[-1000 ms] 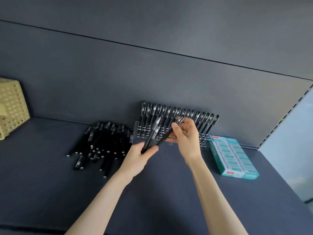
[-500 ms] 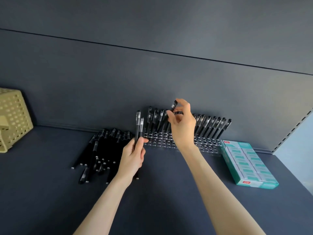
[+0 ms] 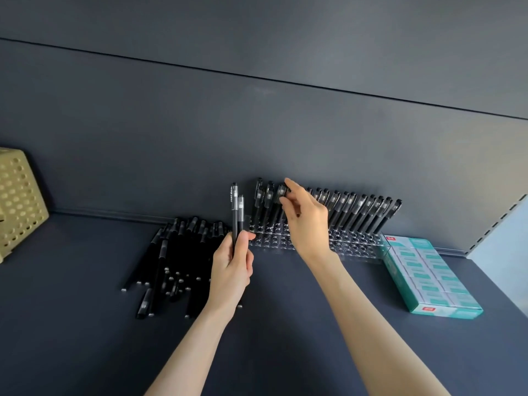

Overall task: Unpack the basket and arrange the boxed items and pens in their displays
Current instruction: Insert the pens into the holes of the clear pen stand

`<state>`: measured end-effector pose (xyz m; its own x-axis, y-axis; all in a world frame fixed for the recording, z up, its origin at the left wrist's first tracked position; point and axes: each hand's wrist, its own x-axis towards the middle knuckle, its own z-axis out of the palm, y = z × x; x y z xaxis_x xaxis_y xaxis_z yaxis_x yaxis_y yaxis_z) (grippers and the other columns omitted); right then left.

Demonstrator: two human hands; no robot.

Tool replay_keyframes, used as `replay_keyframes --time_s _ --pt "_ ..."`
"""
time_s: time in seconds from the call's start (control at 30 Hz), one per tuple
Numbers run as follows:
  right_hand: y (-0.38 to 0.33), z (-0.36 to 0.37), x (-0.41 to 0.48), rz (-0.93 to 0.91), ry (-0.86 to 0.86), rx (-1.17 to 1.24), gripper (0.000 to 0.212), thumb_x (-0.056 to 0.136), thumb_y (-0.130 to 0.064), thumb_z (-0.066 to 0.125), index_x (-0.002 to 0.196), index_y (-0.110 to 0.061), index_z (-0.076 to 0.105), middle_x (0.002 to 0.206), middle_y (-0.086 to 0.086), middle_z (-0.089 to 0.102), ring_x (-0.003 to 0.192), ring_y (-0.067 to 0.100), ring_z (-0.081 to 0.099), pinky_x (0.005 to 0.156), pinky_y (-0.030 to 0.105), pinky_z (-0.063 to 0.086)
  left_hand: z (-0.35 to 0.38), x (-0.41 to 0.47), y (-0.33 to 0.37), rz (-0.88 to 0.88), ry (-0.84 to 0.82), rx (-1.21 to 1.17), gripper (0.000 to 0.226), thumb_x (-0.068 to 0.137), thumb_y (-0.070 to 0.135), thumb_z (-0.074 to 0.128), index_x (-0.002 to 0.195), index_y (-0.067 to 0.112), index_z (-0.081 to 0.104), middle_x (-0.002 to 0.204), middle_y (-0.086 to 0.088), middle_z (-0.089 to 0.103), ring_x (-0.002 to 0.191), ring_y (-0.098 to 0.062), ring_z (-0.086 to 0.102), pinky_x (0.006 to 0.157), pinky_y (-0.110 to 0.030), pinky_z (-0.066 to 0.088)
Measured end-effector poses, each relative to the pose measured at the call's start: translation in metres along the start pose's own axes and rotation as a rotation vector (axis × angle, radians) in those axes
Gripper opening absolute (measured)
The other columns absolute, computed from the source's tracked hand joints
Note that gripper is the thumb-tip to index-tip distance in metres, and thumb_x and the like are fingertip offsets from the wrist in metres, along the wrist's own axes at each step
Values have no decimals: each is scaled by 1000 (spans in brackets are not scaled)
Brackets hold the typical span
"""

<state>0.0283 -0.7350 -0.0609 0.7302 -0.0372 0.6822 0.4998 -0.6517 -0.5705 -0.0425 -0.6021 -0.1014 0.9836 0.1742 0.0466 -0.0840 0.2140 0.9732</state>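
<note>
A clear acrylic pen rack (image 3: 351,247) stands against the back wall with a row of black pens (image 3: 365,212) leaning in its rear holes. My right hand (image 3: 307,221) pinches the cap of one black pen (image 3: 281,192) at the left part of that row. My left hand (image 3: 233,267) grips two black pens (image 3: 236,215) upright, just left of the rack. A heap of loose black pens (image 3: 174,258) lies on the shelf to the left. The yellow perforated basket (image 3: 20,201) sits at the far left edge.
A teal and white box of small packs (image 3: 428,275) lies right of the rack. The dark shelf surface (image 3: 71,324) stretches to the front. A slotted upright (image 3: 497,224) closes the shelf's right end.
My right hand has carried one pen from the left hand's bundle up to the rack's back row and lowered it there. My left hand has turned its remaining pens upright.
</note>
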Motion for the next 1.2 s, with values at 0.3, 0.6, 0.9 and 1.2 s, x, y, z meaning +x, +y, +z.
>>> replay_keyframes --time_s 0.3,0.6,0.9,1.2 --pt "2 1 4 -5 -54 -80 26 90 -10 60 116 -14 57 83 2 67 67 19 60 68 39 53 1 -2 0 1 -15 53 26 97 40 48 90 20 63 53 5 39 42 -7 29 37 -17 24" --pt "-5 -9 -9 77 -6 -23 22 89 -13 61 111 -15 61 81 -6 64 66 11 58 66 26 50 3 -7 5 0 -94 62 26 98 33 47 95 13 63 54 3 38 43 -7 29 39 -14 25" --pt "-20 -40 -28 390 -223 556 21 82 -18 72 97 -25 60 76 -5 73 70 14 67 70 25 54 10 -15 4 -53 -344 67 23 98 33 48 98 20 66 62 0 45 45 -7 33 40 -17 25" --pt "-22 -47 -25 403 -210 699 28 88 -1 60 90 -29 65 101 18 67 80 21 71 73 27 57 10 -14 2 20 -335 135 20 99 29 46 88 34 62 63 4 46 47 -6 35 42 -17 26"
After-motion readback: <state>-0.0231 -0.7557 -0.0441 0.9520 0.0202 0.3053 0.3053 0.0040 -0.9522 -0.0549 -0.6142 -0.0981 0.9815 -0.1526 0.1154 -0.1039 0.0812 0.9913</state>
